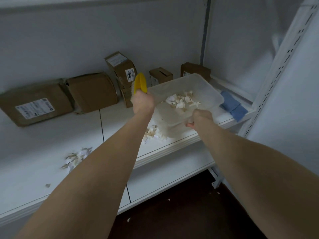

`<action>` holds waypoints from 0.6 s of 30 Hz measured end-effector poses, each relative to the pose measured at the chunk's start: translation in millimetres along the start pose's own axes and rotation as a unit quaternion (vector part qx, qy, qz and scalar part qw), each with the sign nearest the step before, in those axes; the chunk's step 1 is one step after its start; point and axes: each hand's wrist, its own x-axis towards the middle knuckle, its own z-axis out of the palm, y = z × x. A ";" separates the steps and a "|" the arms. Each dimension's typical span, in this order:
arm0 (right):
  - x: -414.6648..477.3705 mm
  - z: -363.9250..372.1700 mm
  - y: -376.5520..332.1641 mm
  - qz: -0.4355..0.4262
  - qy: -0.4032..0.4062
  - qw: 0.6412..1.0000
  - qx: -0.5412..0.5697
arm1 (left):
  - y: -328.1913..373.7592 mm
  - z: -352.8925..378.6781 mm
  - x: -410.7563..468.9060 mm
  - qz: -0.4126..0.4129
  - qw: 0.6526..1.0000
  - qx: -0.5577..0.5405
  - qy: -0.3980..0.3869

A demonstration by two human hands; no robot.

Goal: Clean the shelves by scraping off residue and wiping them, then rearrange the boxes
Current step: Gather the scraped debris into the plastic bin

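1. Hard-to-see bits first. The left hand (143, 102) is fisted round a yellow scraper (140, 82), and only the yellow end pokes out above the fist. The right hand (201, 118) grips the near rim of a clear plastic tub (207, 90), with its fingers mostly tucked behind the hand.
2. The tub is tilted over the right end of the shelf (51, 135). I can't tell if it's resting on the shelf or lifted off. There are torn paper scraps (181, 100) inside.
3. The shelf is white with a seam down it. Two loose scrap piles (155, 133) lie near the front edge, and a folded blue cloth (233, 106) sits just beside the tub. Cardboard boxes (93, 92) line the back wall.
4. Below is a lower shelf (172, 178), then a dark floor (189, 213) with a few flecks. A slotted white upright (284, 57) runs up the right.
5. Writing: the upright box (119, 69) has a label reading "1002". The flat box (36, 104) on the left has a shipping label, too blurry to read.
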 end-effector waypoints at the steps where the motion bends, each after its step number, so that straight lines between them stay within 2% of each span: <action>1: -1.7 1.6 1.7 -0.001 0.013 1.000 -0.015 | -3.6 -3.8 -1.4 0.004 1.000 0.012 0.008; 5: -11.4 6.9 10.3 -0.014 0.038 0.998 -0.051 | -10.3 -23.0 -6.1 -0.009 0.997 0.056 0.047; 12: -23.3 3.3 8.4 -0.047 -0.004 0.994 -0.103 | -11.4 -54.4 -18.9 -0.021 0.985 0.136 0.103; 18: -27.3 -23.1 10.9 -0.069 -0.062 0.984 -0.152 | -10.7 -68.9 -43.7 -0.051 0.975 0.204 0.067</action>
